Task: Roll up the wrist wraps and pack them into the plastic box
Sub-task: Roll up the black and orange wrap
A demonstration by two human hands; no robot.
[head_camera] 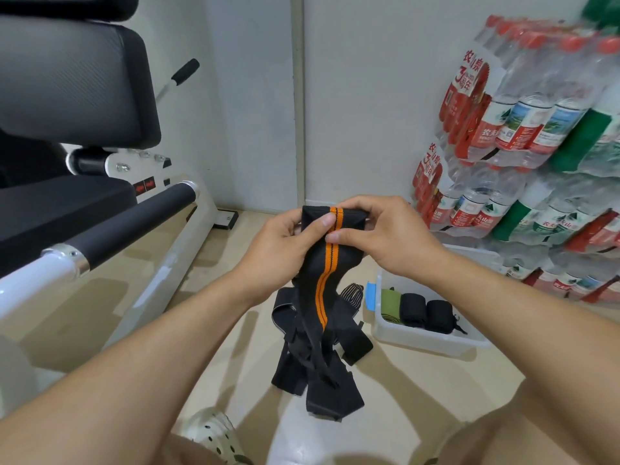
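I hold a black wrist wrap with an orange stripe (323, 263) up in front of me, its top end folded over. My left hand (285, 243) grips that end from the left and my right hand (385, 233) pinches it from the right, thumbs meeting on the stripe. The rest of the wrap hangs down. On the floor beneath lies a heap of black unrolled wraps (315, 370). To the right stands a clear plastic box (432, 340) holding a green roll (391, 302) and two black rolls (426, 312).
A white and black exercise machine (100, 223) fills the left side. Stacked shrink-wrapped packs of water bottles (536, 146) stand against the right wall. A white clog (214, 431) and my knees sit at the bottom edge. Beige floor lies around the heap.
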